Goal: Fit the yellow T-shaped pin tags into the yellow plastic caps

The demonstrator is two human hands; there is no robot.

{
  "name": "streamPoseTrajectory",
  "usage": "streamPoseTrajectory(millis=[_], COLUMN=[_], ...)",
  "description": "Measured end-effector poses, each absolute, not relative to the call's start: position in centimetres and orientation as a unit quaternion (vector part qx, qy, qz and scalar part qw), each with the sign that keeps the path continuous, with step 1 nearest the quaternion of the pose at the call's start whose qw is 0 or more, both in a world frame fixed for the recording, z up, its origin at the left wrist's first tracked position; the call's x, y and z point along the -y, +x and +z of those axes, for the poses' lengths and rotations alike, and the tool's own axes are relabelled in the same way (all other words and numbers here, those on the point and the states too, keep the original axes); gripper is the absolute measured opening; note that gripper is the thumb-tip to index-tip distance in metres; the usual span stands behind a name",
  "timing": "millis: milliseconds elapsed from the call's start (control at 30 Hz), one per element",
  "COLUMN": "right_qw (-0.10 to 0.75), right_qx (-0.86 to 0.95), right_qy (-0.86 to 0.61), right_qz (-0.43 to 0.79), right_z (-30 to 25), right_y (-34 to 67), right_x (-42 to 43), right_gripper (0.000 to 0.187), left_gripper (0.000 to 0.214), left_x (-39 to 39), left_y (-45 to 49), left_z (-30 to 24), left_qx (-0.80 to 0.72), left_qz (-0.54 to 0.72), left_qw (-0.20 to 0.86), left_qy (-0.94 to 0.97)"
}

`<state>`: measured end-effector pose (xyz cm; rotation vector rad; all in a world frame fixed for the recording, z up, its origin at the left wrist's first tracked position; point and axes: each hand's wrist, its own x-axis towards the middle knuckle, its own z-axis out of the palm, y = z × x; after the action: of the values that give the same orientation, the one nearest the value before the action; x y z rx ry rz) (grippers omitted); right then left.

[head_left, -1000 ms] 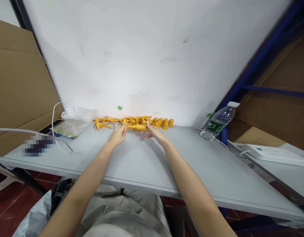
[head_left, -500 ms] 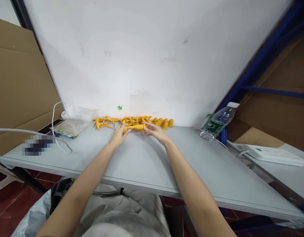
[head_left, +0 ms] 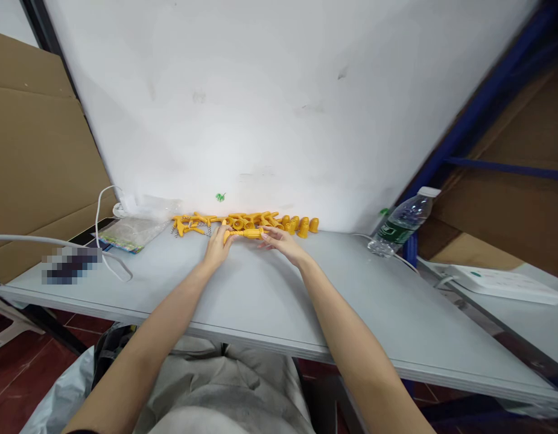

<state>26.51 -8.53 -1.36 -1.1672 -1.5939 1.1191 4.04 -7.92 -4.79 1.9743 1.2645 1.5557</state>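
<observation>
Grips yellow ribbed piece (head_left: 253,233) near back edge of surface (head_left: 265,295), between closed left hand (head_left: 218,246) and pinching right hand (head_left: 283,243).

My right hand (head_left: 285,244), its fingers more spread a second ago, is drawing them together around the right end of the yellow handle (head_left: 252,233). The handle is shifting slightly leftward, and my left hand's (head_left: 216,246) fingertips are moving left too.
</observation>
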Motion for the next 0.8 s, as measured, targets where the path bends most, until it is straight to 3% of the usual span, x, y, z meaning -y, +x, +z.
streamPoseTrajectory(millis=[233, 800], right_qw=[0.436, 0.473], right_qx=[0.623, 0.597], right_qy=[-0.467, -0.438], right_qz=[0.452, 0.477], right_z=[-1.3, -1.3], right_y=[26.3, 25.8], right_x=[8.6, 8.6], right_gripper=[0.044, 0.037], left_gripper=[0.031, 0.032], left_x=[7.0, 7.0], left_y=[3.8, 3.8], left_z=[-5.9, -6.0], left_qx=[-0.436, -0.430], left_qz=[0.538, 0.540], left_qw=[0.073, 0.053], left_qy=[0.718, 0.721])
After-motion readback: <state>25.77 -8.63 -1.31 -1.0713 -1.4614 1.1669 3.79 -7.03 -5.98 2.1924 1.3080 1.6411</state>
